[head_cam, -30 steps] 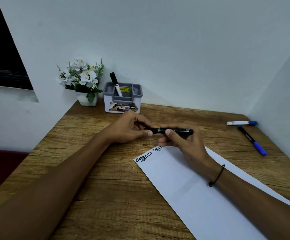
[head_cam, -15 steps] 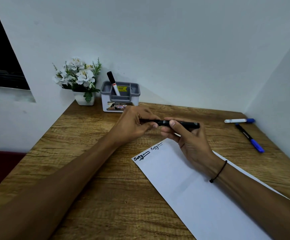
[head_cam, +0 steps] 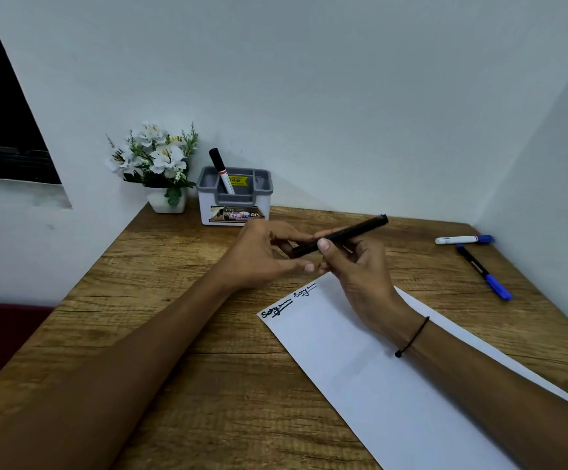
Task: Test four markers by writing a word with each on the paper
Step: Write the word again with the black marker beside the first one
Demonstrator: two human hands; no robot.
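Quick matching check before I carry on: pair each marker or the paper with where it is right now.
Things:
1. black marker
2. red-banded marker
3. blue-capped white marker
4. paper

Places:
A. lying flat on the desk near the right wall
B. standing tilted in the grey organiser
C. held above the desk in both hands
D. flat on the desk under the right forearm, two words written at its far end

Pairs: 1-C, 2-B, 3-A, 4-D

The right hand grips the black marker's barrel; the left hand is at its near end.
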